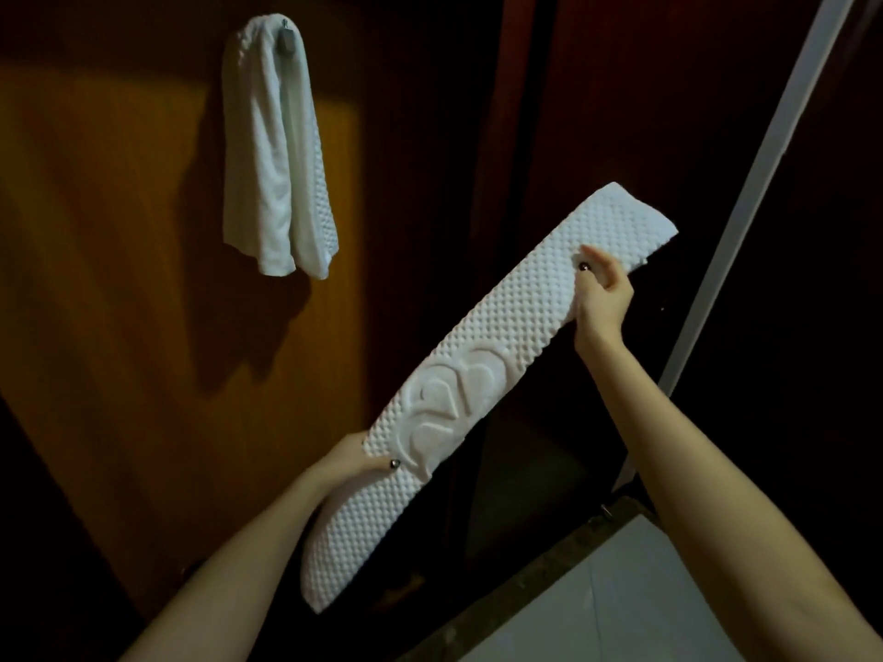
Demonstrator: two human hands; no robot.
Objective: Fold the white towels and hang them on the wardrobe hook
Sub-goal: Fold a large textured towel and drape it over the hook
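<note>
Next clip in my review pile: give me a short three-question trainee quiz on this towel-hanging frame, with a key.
1. True or false: a white towel already hangs from the wardrobe hook.
2. Multiple choice: how is the second towel held? A) bunched in one hand; B) stretched as a long folded strip between both hands; C) draped over a forearm.
3. Short answer: which hand grips the higher end of the strip?

Key
1. True: the hung towel drapes over the hook on the wooden door.
2. B: the left hand pinches the strip lower down, the right hand near the upper end.
3. The right hand.
</note>
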